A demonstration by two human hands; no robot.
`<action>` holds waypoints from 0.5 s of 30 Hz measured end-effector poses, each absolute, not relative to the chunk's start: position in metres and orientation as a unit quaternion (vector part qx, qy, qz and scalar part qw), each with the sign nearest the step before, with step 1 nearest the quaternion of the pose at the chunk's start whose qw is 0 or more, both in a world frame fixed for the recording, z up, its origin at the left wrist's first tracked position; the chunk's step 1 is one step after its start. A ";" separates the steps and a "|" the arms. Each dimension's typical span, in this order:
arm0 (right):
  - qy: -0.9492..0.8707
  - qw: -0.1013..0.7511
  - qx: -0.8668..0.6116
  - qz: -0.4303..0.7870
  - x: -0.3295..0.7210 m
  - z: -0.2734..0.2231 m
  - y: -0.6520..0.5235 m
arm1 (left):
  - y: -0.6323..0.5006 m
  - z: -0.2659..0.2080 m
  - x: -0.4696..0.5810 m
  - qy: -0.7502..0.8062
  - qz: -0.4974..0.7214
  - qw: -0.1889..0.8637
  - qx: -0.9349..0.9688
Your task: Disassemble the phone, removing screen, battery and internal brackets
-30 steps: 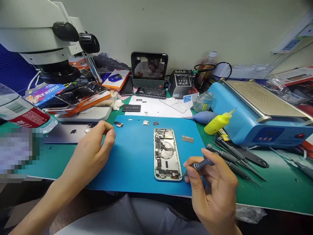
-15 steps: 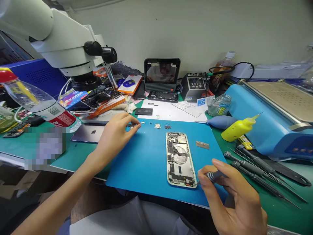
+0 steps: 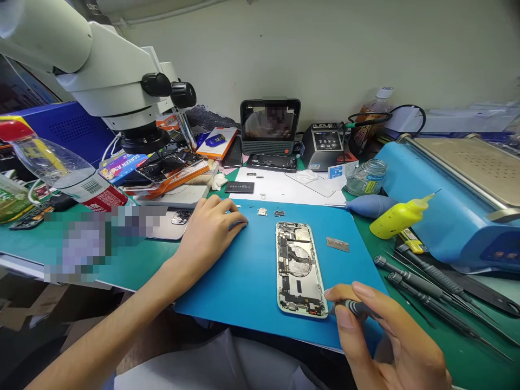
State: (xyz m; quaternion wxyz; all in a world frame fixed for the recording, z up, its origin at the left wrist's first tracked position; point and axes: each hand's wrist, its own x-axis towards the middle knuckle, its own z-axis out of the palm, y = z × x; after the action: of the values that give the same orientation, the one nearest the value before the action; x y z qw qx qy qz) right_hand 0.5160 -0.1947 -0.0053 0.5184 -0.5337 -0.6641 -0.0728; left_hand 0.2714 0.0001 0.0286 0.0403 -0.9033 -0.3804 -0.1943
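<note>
An opened phone (image 3: 301, 271) lies on the blue mat (image 3: 239, 281), its circuit boards and round charging coil bare. By its lower right corner, my right hand (image 3: 390, 336) grips a screwdriver (image 3: 354, 309) by its grey handle; the tip is close to the phone's edge, and I cannot tell whether it touches. My left hand (image 3: 213, 227) rests at the mat's left side with thumb and fingers drawn together. Whatever is under or between those fingertips is hidden. Small metal parts (image 3: 262, 212) and a dark connector piece (image 3: 279, 213) lie to the right of it.
A microscope (image 3: 134, 97) stands at the left behind a plastic bottle (image 3: 97, 189). Several screwdrivers (image 3: 422, 284) and a yellow squeeze bottle (image 3: 398, 219) lie at the right, before a blue machine (image 3: 439, 206). A black battery (image 3: 239, 187) lies at the back.
My left hand has shifted right and slightly down, and its fingers have lowered toward the mat. My right hand has dropped slightly, with the screwdriver still by the phone's corner.
</note>
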 end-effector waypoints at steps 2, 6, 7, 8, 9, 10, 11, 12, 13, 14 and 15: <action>-0.659 0.521 -0.537 -0.077 0.517 -0.006 -0.194 | 0.001 0.028 0.271 -0.379 -0.191 0.041 -0.905; -0.649 0.532 -0.540 -0.055 0.518 -0.007 -0.193 | 0.002 0.028 0.271 -0.373 -0.190 0.035 -0.907; -0.649 0.535 -0.540 -0.047 0.519 -0.008 -0.193 | 0.002 0.028 0.270 -0.372 -0.191 0.031 -0.908; -0.648 0.537 -0.539 -0.043 0.519 -0.008 -0.193 | 0.002 0.027 0.270 -0.371 -0.193 0.028 -0.908; -0.649 0.537 -0.538 -0.043 0.518 -0.009 -0.193 | 0.003 0.027 0.270 -0.369 -0.195 0.023 -0.908; -0.648 0.537 -0.538 -0.046 0.518 -0.010 -0.193 | 0.004 0.027 0.270 -0.368 -0.198 0.018 -0.908; -0.649 0.535 -0.538 -0.051 0.518 -0.011 -0.194 | 0.004 0.027 0.269 -0.366 -0.201 0.013 -0.908; -0.649 0.535 -0.537 -0.058 0.518 -0.012 -0.194 | 0.005 0.027 0.269 -0.365 -0.205 0.008 -0.908; -0.649 0.534 -0.538 -0.061 0.517 -0.012 -0.194 | 0.006 0.027 0.268 -0.364 -0.210 0.004 -0.907; -0.650 0.533 -0.538 -0.062 0.517 -0.012 -0.194 | 0.006 0.027 0.267 -0.364 -0.215 0.001 -0.906; -0.650 0.533 -0.538 -0.060 0.517 -0.011 -0.194 | 0.006 0.027 0.267 -0.364 -0.221 -0.001 -0.905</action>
State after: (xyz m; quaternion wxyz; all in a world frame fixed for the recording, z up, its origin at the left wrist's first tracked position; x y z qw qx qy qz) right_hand 0.5166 -0.1943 -0.0113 0.5330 -0.5378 -0.6505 -0.0595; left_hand 0.2666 0.0064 0.0268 -0.0014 -0.9049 -0.3637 -0.2213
